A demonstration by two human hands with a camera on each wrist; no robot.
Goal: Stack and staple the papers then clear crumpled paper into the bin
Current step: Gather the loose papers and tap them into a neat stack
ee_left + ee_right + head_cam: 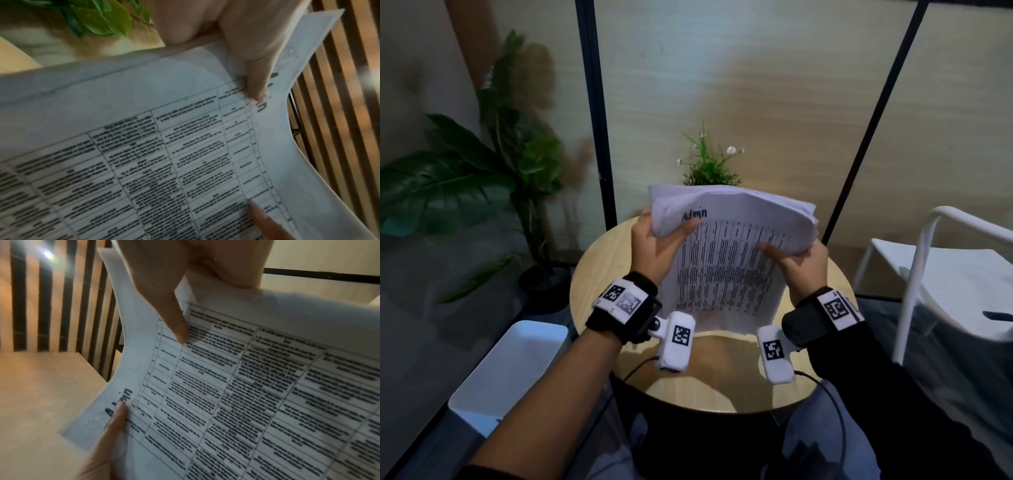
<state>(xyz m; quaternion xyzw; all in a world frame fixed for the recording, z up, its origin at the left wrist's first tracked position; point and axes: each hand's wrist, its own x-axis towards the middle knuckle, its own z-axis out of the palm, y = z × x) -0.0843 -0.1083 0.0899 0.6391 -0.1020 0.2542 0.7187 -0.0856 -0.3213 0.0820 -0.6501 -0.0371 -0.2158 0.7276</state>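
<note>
A stack of printed papers [726, 267], with a table of text and "Admin" handwritten at the top, stands on its lower edge on the round wooden table [722, 380]. My left hand [654, 240] grips its left side, thumb across the front sheet. My right hand [799, 260] grips the right side the same way. The top of the stack curls away from me. In the left wrist view my thumb [255, 65] presses the papers [164, 154]. The right wrist view shows my right thumb [170, 308] on the papers [246, 386]. No stapler or crumpled paper is in view.
A white rectangular bin [517, 363] stands on the floor left of the table. A white chair [935, 270] is on the right. A small flowering plant [709, 168] sits behind the papers, and a large leafy plant [493, 164] stands at the left.
</note>
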